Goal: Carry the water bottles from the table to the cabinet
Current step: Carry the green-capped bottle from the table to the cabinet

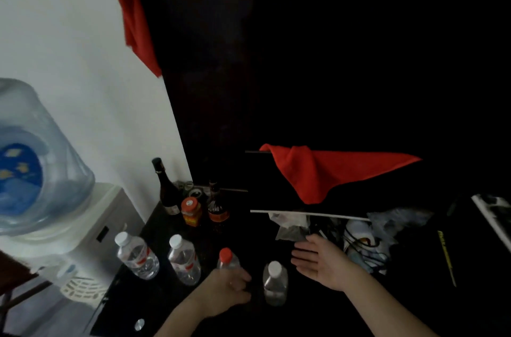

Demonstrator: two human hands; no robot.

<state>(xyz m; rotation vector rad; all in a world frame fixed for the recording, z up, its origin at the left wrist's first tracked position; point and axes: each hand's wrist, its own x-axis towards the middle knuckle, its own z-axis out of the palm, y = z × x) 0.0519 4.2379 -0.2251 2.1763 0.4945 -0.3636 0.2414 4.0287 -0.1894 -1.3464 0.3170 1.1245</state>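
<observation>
the left hand (226,288) is curled round the red-capped bottle (227,259) low on its body. that bottle stands up on the dark table (171,306), cap at the top. the right hand (320,263) is spread flat, fingers straight, palm turned toward the left. it holds nothing and hangs just beside the white-capped bottle (274,282), not touching it. this bottle stands upright too, between the two hands. farther left, two more water bottles stand near each other, the middle bottle (184,262) and the left bottle (137,256), both caps up. behind them sit an orange jar (190,211) and a dark glass bottle (166,187). a red cloth (320,173) hangs farther back. a water cooler jug (33,159) stands at the far left.
</observation>
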